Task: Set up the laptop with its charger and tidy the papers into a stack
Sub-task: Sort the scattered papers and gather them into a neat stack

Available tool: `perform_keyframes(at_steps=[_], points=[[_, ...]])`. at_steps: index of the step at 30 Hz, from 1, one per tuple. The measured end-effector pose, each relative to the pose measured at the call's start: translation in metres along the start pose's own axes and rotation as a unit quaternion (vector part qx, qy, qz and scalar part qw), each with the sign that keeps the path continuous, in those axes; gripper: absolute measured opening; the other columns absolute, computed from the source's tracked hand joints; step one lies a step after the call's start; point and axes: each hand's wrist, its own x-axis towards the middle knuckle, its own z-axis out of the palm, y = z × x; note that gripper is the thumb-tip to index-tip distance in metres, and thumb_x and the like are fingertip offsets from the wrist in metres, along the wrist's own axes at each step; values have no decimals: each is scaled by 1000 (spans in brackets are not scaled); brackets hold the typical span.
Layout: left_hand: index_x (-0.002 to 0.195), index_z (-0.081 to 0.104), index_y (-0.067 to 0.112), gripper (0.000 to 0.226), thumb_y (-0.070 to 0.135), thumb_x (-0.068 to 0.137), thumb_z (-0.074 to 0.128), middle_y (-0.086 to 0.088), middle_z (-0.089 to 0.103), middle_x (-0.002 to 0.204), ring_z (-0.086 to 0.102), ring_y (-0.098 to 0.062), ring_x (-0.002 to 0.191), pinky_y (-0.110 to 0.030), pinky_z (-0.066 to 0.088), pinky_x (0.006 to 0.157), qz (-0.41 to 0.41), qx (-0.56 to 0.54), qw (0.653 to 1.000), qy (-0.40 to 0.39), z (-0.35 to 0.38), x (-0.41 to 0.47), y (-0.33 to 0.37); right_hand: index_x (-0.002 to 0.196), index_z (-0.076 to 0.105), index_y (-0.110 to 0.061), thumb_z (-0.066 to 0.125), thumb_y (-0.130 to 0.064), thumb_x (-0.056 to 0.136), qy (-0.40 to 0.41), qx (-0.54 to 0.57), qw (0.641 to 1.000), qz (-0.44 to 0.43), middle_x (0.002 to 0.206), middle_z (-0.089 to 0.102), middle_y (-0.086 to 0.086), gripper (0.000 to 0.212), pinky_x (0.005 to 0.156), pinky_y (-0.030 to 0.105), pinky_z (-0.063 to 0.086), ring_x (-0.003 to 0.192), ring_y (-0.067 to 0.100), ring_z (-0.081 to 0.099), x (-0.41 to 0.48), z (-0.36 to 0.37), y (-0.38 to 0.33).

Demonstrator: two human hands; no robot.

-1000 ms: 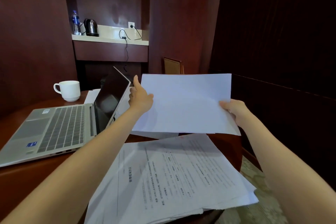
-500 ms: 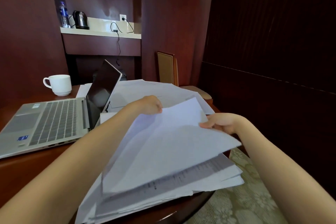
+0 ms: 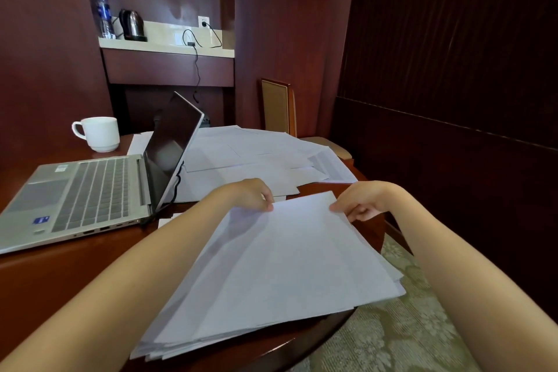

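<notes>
At the far left a mug [image 3: 101, 133] stands behind the open laptop [image 3: 87, 193], screen dark. A black cable [image 3: 176, 184] hangs at the laptop's right edge. We cannot tell from here whether it is plugged in, so we leave the charger half of the job open.

The change is in the middle. A second ago we held a blank sheet up in the air between both hands, with printed pages lying bare on the stack below. Now that sheet lies flat on the stack [image 3: 277, 266] at the near edge of the table [image 3: 60, 275], and the print is covered.

Our left hand [image 3: 247, 193] curls over the sheet's far left corner, fingertips pinching the edge. Our right hand [image 3: 362, 199] pinches the far right corner between thumb and fingers. Neither has let go.

So one more sheet has joined the stack, but we judge the tidying unfinished. The stack's edges fan out at the near left and at the right, where it overhangs the table rim, and it wants squaring. Beyond our hands, more loose papers [image 3: 256, 154] lie spread across the table behind the laptop, and they come next.
</notes>
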Motion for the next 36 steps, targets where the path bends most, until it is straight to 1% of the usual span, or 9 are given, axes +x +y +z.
perform_keyframes(at_steps=[3, 6, 10, 13, 18, 23, 27, 33, 36], points=[[106, 66, 14, 23, 24, 85, 67, 5, 52, 92, 50, -15, 93, -27, 43, 85, -9, -14, 1000, 6, 0, 1, -4, 84, 62, -13, 73, -19, 80, 28, -70, 996, 41, 76, 58, 1, 14, 40, 13, 41, 64, 10, 56, 1, 4, -7], [109, 63, 18, 26, 29, 85, 65, 2, 51, 108, 48, -16, 103, -28, 40, 93, -26, 14, 999, 32, -3, 2, -9, 83, 58, -12, 73, -15, 79, 93, -98, 990, 36, 71, 49, 2, 16, 44, 17, 42, 58, 11, 48, 8, 7, -14], [118, 60, 21, 30, 30, 93, 47, 2, 51, 130, 47, -20, 120, -30, 40, 94, -59, 111, 990, 65, -3, 0, -18, 98, 53, -9, 60, -8, 88, 171, 64, 982, -43, 89, 57, 7, 12, 57, 20, 51, 74, 15, 59, 29, 18, -33], [119, 62, 25, 32, 31, 95, 41, -2, 51, 130, 50, -26, 117, -31, 39, 87, -87, 159, 982, 61, 5, -1, -28, 94, 54, -6, 56, -6, 87, 160, 162, 972, -48, 78, 55, 7, 7, 49, 19, 51, 65, 15, 57, 39, 34, -49], [139, 39, 20, 45, 35, 100, 24, -10, 39, 137, 41, -30, 125, -37, 32, 100, -112, 190, 975, 29, 16, 1, -42, 130, 41, -5, 55, -9, 89, 116, 243, 961, -62, 125, 46, 15, 43, 90, 34, 47, 116, 29, 50, 54, 61, -65], [142, 31, 12, 50, 35, 99, 23, -12, 35, 142, 37, -31, 127, -41, 27, 104, -135, 207, 968, 36, 15, 1, -58, 131, 41, -8, 56, -13, 90, 107, 330, 937, -44, 130, 51, 17, 44, 73, 28, 51, 110, 27, 58, 63, 74, -75], [125, 42, 4, 34, 20, 97, 30, -11, 44, 132, 48, -29, 115, -38, 32, 95, -89, 193, 972, 100, 16, 3, -64, 128, 43, -6, 54, -17, 92, 124, 332, 935, -27, 119, 57, 14, 39, 68, 26, 50, 94, 22, 56, 69, 79, -81], [103, 51, 3, 19, 13, 93, 39, -13, 57, 113, 53, -29, 96, -31, 38, 76, -67, 136, 978, 140, 19, 14, -64, 134, 42, 0, 45, -14, 98, 101, 389, 914, 46, 135, 50, 16, 39, 100, 35, 41, 123, 28, 49, 67, 72, -89], [101, 53, 1, 25, 21, 94, 41, -16, 59, 108, 54, -29, 96, -30, 37, 72, -71, 138, 978, 138, 18, 17, -64, 106, 60, -6, 47, -13, 97, 84, 373, 921, 80, 88, 57, 12, 16, 65, 21, 46, 70, 18, 53, 67, 72, -91]])
